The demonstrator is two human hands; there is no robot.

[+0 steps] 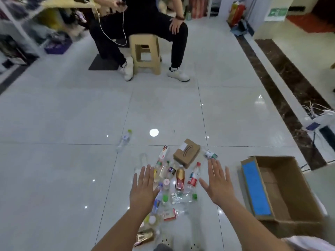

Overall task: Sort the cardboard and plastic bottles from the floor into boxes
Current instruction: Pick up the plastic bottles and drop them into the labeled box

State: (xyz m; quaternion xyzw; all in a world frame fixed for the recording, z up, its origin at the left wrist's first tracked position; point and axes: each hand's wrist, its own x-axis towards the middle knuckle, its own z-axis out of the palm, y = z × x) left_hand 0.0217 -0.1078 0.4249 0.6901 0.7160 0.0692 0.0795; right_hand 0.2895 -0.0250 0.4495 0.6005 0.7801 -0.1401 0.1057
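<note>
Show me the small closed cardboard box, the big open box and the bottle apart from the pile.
small closed cardboard box (186,153): head view, its top face.
big open box (254,189): head view, its blue-taped flap.
lone bottle (124,140): head view, its clear body.

Glossy pale tiled floor (72,109), dark marble strip (282,84), beige stool (146,51)

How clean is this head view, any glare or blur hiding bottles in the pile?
Head view: a bright glare spot sits on the glossy floor near the stray bottle; clear bottles in the pile fade into the tiles; the top-left shelves are smeared; edges bow from the wide lens.
</note>
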